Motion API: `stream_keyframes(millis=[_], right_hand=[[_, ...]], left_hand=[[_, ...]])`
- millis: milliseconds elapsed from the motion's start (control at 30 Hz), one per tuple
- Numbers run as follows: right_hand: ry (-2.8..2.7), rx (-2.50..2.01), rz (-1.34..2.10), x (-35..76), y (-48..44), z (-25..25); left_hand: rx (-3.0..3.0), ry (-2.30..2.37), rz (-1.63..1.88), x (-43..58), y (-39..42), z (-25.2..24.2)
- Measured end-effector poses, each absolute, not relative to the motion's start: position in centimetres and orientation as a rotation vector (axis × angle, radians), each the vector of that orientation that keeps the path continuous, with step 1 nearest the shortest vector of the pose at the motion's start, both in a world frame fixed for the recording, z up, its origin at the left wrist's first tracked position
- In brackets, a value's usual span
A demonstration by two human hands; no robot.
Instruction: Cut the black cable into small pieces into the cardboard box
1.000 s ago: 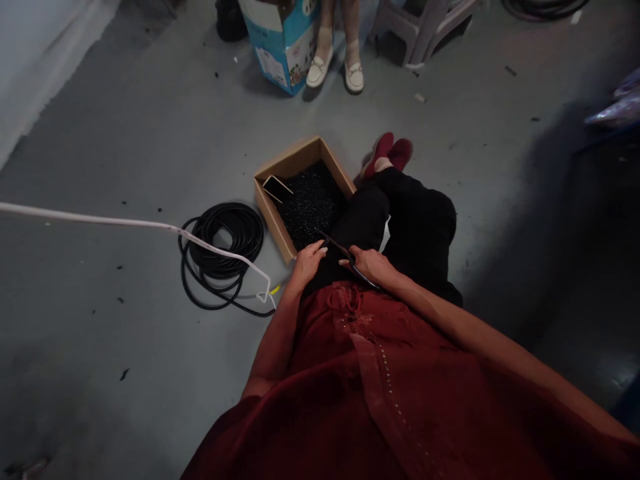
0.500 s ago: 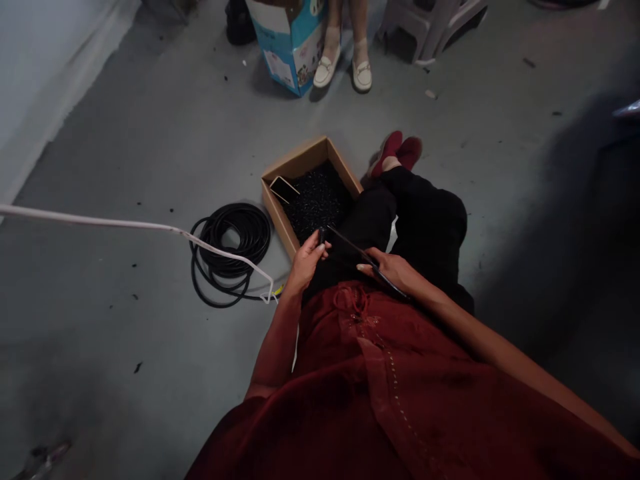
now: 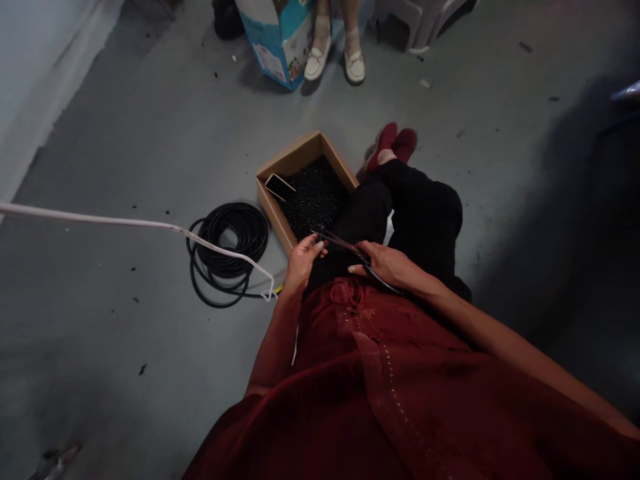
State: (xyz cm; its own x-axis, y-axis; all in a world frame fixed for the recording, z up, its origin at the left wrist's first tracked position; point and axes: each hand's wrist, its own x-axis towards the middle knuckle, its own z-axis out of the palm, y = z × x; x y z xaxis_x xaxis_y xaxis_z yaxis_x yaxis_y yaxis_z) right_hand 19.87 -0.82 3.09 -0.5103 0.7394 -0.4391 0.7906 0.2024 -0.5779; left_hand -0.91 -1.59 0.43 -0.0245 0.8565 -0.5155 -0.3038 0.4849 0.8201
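Note:
My left hand (image 3: 300, 261) is closed in a pinch on a small black piece (image 3: 320, 239), mostly hidden by the fingers. My right hand (image 3: 385, 263) is wrapped round the dark handles of scissors (image 3: 344, 243). The scissor blades point left and reach the fingertips of my left hand. Whether they touch the black piece cannot be made out. Just beyond both hands, a cardboard box (image 3: 273, 212) holds a heap of small black pieces (image 3: 314, 193). A flat dark rectangular object with a pale edge (image 3: 278, 187) leans inside it.
A coil of black cable (image 3: 255, 233) lies on the floor left of the box. A pale cord (image 3: 125, 222) runs in from the left. A blue carton (image 3: 270, 47), another person's feet in white shoes (image 3: 355, 67) and a plastic stool (image 3: 413, 23) are farther back.
The scissor blades have spread apart and come closer to my left fingertips. My left hand has barely shifted. The whole view has moved slightly.

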Motion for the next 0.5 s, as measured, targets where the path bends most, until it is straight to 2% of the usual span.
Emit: stream_keyframes(millis=[500], right_hand=[[2.339, 1.511, -1.276, 19.72, -0.23, 4.13]], left_hand=[[0.793, 1.425, 0.862, -1.24, -1.95, 0.44]])
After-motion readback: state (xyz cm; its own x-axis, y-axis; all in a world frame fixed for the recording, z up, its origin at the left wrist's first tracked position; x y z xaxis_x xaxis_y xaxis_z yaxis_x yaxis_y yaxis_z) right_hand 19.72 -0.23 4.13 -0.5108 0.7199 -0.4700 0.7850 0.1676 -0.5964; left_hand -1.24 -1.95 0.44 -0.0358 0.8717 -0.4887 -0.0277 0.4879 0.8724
